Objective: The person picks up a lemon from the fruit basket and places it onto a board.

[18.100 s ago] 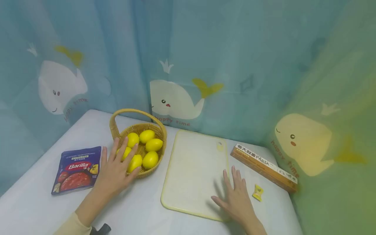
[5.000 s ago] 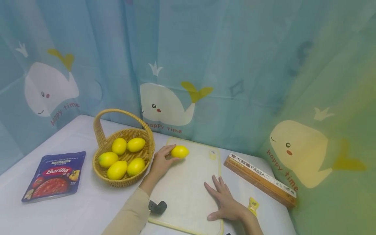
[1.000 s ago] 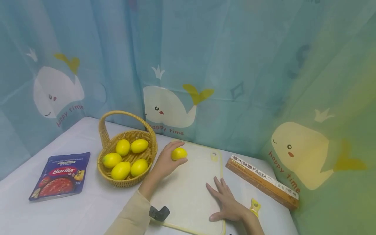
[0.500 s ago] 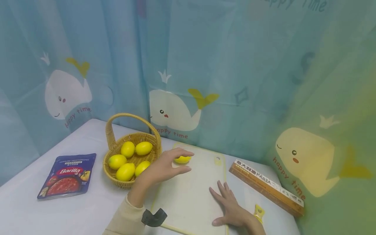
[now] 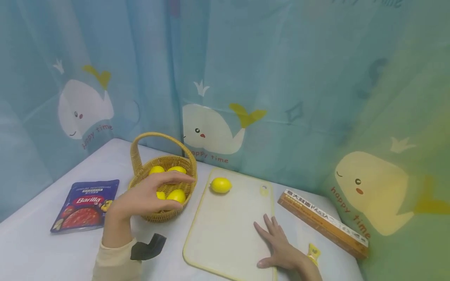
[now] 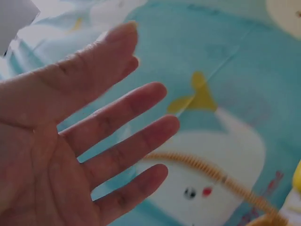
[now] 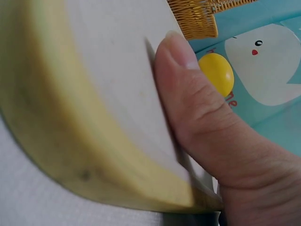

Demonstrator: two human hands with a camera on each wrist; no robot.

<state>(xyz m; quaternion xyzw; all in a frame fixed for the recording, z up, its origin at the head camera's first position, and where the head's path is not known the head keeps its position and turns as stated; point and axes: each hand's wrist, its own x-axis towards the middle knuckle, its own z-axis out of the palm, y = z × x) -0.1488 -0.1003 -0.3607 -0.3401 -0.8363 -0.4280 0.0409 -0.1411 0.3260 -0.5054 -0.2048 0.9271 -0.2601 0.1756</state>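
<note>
Left hand (image 5: 140,198) aloft, fingers (image 6: 136,146) parted, right hand (image 5: 280,249) lower and flatter, fingers splayed

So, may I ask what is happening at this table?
One lemon lies unheld on the far left part of the cutting board. The person's right hand rests at the board's right edge. Their left hand, holding nothing, is over or just in front of the wicker basket, where more lemons lie.

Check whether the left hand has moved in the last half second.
Yes: judged against the cutting board in the head view, the left hand has moved left, away from the lemon lying there, and now overlaps the basket.
</note>
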